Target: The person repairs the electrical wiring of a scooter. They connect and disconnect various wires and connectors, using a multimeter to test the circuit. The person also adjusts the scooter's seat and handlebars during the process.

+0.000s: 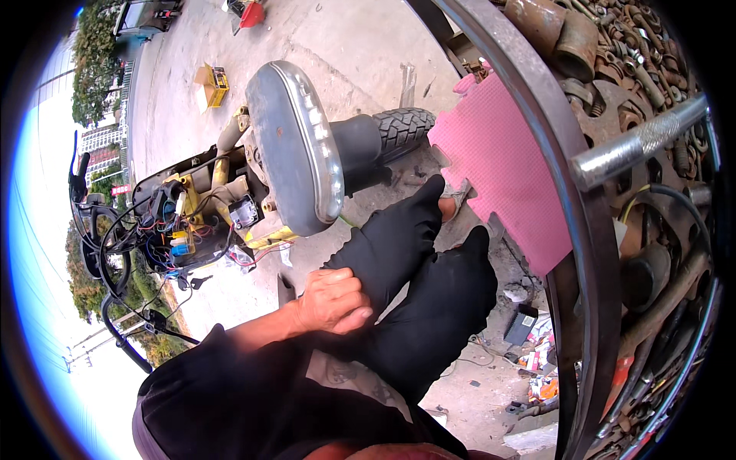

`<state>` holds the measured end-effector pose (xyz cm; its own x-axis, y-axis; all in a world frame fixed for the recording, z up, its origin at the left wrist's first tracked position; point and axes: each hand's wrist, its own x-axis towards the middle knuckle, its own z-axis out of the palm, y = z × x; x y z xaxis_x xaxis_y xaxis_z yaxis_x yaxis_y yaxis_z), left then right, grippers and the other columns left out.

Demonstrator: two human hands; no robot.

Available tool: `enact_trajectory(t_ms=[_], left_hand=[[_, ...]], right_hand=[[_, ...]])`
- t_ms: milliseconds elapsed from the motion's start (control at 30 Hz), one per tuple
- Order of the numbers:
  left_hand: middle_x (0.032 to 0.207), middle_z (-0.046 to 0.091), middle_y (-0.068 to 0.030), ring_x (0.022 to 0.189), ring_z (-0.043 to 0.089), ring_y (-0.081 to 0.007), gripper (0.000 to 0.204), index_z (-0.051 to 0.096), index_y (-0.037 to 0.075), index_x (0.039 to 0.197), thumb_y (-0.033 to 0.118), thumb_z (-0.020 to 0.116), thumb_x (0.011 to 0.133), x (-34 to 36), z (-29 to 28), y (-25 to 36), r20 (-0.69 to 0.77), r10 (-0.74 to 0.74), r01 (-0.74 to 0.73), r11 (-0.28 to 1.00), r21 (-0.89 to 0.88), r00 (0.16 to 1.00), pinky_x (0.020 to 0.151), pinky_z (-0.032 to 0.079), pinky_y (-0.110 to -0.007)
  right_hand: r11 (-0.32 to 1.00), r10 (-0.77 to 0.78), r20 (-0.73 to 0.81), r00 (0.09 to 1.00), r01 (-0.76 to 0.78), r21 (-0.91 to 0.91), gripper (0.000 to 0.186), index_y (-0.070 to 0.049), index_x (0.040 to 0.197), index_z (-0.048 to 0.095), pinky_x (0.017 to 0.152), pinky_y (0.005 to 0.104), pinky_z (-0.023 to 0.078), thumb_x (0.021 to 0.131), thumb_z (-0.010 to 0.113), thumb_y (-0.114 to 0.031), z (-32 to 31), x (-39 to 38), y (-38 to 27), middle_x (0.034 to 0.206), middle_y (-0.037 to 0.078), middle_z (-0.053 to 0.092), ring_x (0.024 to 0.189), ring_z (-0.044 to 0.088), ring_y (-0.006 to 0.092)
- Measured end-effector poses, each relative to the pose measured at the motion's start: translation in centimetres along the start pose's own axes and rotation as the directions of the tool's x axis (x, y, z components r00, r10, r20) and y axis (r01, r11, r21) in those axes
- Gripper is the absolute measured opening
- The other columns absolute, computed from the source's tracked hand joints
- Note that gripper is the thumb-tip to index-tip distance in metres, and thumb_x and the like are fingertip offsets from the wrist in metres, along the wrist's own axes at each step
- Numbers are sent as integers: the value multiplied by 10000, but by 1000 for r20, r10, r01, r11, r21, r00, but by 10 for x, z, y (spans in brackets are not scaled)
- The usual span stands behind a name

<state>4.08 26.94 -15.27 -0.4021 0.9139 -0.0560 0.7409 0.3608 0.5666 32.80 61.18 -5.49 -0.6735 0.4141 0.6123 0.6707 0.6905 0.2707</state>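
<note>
My left hand (336,300) rests on my black-trousered leg (387,241). Its fingers are curled into a loose fist, and nothing sticks out of it. My right hand does not show. Just beyond the left hand, a partly stripped electric scooter lies across the view. It has a grey padded seat (287,146) and a treaded tyre (402,132). Its open body shows tangled coloured wires (180,234) and a small silver-and-black box (244,212). Black handlebars (107,253) with loose cables stick out at the left.
A metal-framed bench edge (575,176) on the right holds rusty bolts and fittings (644,69). A knurled metal bar (640,142) juts over it. A pink foam mat (510,169) hangs beside the frame. Litter (540,356) and a yellow carton (212,86) lie on the concrete.
</note>
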Motion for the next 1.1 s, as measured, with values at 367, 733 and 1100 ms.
enact_trajectory(t_ms=[367,733,1100], left_hand=[[1110,775,-188,1035,705,-336,768,815,55,1127,624,299,1110,184,-158,-95,84,-413,401,907,130,907,1007,498,-432],[1050,817,-106,1047,725,-271,762,852,65,1029,623,337,1096,211,-154,-92,204,-527,489,847,210,825,1031,505,-408],[1022,806,-148,1016,724,-302,755,833,27,1028,579,329,1132,201,-142,-56,556,-362,327,931,165,749,1011,502,-379]], right_hand=[[995,83,1,997,-83,-52,542,-53,979,747,675,392,511,1033,613,-575,-7,-17,0,850,97,679,742,655,273],[992,107,15,994,-106,-61,527,-55,981,745,674,391,516,1031,623,-566,-4,-22,0,855,94,682,743,660,271],[993,105,43,994,-102,-54,513,-58,982,744,672,390,521,1030,632,-557,-5,-23,3,861,91,686,745,665,269]])
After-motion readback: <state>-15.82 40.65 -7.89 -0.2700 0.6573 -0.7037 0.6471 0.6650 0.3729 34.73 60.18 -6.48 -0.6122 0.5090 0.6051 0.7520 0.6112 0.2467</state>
